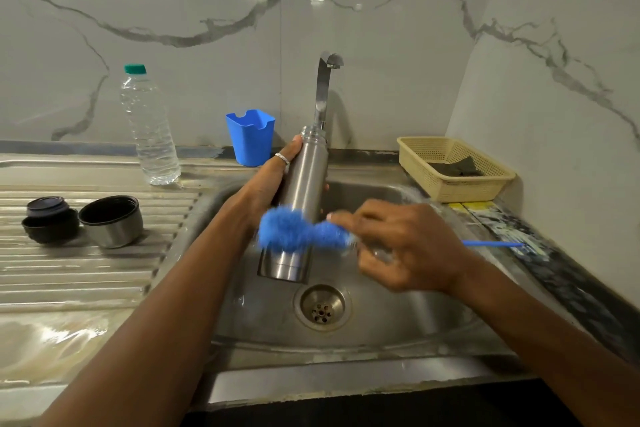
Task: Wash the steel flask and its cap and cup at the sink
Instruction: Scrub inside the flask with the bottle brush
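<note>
Head view: left hand gripped the flask over the sink; right hand pinched a blue brush against it.

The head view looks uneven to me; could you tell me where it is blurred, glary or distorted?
In the head view, motion blur smears the blue brush and the right hand; the left hand and flask are sharp; glare streaks the wet drainboard; wide-angle distortion bends the counter edges.
</note>
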`<state>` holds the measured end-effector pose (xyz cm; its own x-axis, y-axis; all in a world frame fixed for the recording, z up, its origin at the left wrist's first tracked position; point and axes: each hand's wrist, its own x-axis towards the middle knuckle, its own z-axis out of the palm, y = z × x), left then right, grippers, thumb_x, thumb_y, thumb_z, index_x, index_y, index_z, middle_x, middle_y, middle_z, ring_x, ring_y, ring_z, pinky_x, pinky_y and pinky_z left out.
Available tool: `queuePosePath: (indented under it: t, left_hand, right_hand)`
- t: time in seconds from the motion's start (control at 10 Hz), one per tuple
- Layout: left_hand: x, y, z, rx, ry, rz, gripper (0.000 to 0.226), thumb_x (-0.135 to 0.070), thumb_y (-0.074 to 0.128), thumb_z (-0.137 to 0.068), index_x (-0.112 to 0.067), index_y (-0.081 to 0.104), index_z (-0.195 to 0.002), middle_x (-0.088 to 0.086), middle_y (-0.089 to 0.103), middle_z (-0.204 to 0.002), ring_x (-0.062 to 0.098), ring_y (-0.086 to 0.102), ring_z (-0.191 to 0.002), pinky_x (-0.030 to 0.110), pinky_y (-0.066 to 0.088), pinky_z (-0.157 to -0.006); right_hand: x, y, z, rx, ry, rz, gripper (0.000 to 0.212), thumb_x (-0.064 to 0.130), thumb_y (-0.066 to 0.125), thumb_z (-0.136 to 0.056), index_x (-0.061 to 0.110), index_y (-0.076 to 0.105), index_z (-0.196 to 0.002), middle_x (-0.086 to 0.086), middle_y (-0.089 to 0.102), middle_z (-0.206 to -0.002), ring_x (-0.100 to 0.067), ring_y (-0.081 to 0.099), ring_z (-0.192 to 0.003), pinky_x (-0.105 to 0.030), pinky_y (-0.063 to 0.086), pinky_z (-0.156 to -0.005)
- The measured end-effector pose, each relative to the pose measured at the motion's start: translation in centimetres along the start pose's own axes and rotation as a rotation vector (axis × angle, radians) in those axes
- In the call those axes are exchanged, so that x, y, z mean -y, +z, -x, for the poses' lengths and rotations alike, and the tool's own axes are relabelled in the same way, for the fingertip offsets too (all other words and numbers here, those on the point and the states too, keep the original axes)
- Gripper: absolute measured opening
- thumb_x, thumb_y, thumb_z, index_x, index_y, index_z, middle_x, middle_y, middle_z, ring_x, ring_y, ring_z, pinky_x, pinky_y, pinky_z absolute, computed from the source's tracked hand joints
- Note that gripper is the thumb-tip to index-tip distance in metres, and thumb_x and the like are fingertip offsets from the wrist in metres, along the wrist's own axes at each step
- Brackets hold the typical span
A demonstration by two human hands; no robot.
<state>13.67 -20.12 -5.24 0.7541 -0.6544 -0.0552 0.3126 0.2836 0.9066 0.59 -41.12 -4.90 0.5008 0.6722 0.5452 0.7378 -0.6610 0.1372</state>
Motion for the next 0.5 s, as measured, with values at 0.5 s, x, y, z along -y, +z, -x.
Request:
queuePosePath:
  t: [0.5]
  left_hand:
    - [-1.1,3.1,1.7,-0.222,0.307,-0.033,0.053,-0.045,0.046,-0.104,-0.005,0.067,-0.077,0.012,0.062,-0.072,0.014,0.062,-0.059,0.035,0.060,-0.076]
  right_hand:
    - [-1.1,-0.4,-1.3,-0.173,0.286,0.044,0.055,0.035,0.053,-0.087,0.019,0.062,-0.139,0.007,0.060,-0.089,-0.011,0.051,-0.069,-0.027,0.045,-0.057]
